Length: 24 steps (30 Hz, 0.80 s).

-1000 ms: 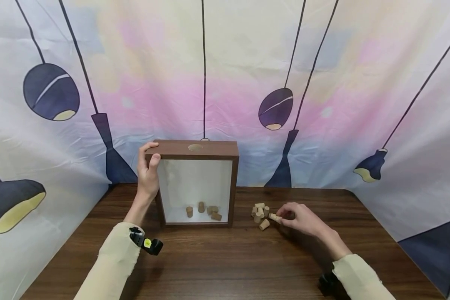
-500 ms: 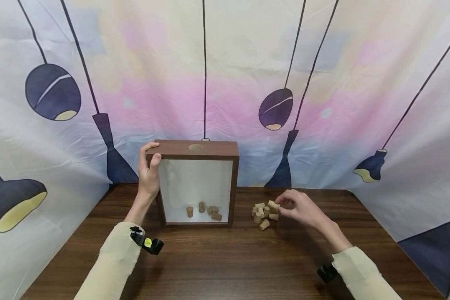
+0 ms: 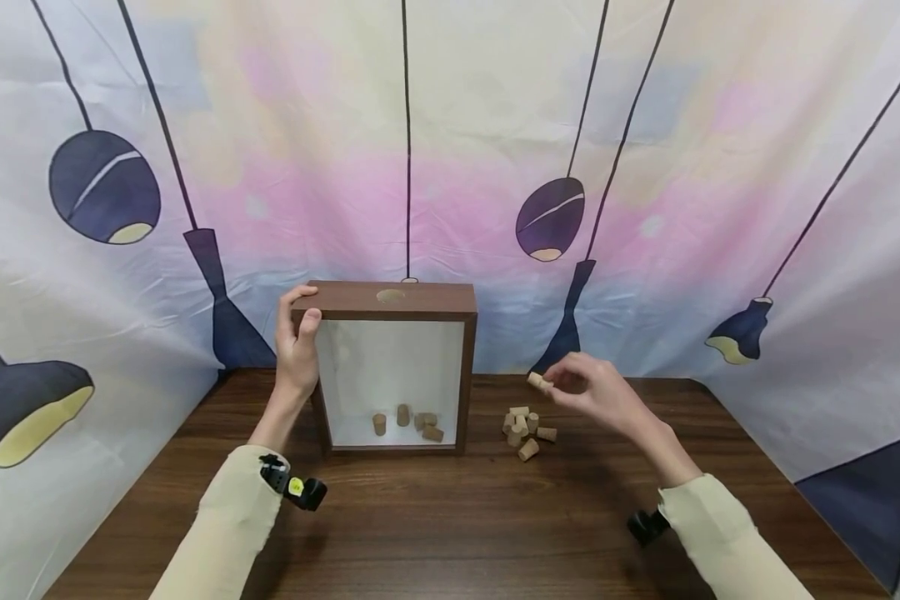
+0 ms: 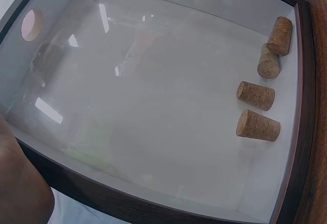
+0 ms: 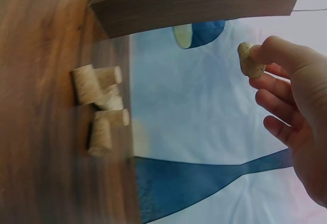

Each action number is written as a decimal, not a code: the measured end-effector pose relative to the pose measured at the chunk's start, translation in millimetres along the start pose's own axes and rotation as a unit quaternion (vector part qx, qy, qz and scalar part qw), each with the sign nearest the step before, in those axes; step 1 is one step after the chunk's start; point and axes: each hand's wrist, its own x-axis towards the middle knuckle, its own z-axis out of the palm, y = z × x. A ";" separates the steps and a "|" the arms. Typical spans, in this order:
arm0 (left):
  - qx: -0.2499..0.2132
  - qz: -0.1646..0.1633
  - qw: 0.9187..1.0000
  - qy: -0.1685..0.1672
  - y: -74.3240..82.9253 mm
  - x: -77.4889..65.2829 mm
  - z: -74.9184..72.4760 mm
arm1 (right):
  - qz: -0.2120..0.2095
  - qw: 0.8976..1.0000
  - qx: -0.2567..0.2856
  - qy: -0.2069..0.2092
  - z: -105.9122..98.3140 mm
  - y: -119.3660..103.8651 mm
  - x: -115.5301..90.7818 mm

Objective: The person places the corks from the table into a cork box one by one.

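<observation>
A brown wooden shadow box with a clear front and a round hole in its top stands upright on the table. Several corks lie or stand along its inside bottom. My left hand grips the box's upper left corner, thumb on the front and fingers over the top. To the right of the box, my right hand pinches a cork between thumb and forefinger, raised above the pile. That same cork shows in the right wrist view, the other fingers loosely bent below it.
A small pile of loose corks sits on the dark wooden table, right of the box. Behind the table hangs a cloth backdrop printed with lamps. Each wrist wears a black camera.
My right hand has lifted a cork off the pile, moving up and slightly left with it. Another cork stays at the pile's right side. The left hand and box have not moved.
</observation>
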 end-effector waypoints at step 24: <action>-0.001 -0.001 1.000 -0.008 0.9 -1.3 -0.7 | -0.100 0.993 -0.010 0.062 -40.0 -58.0 72.1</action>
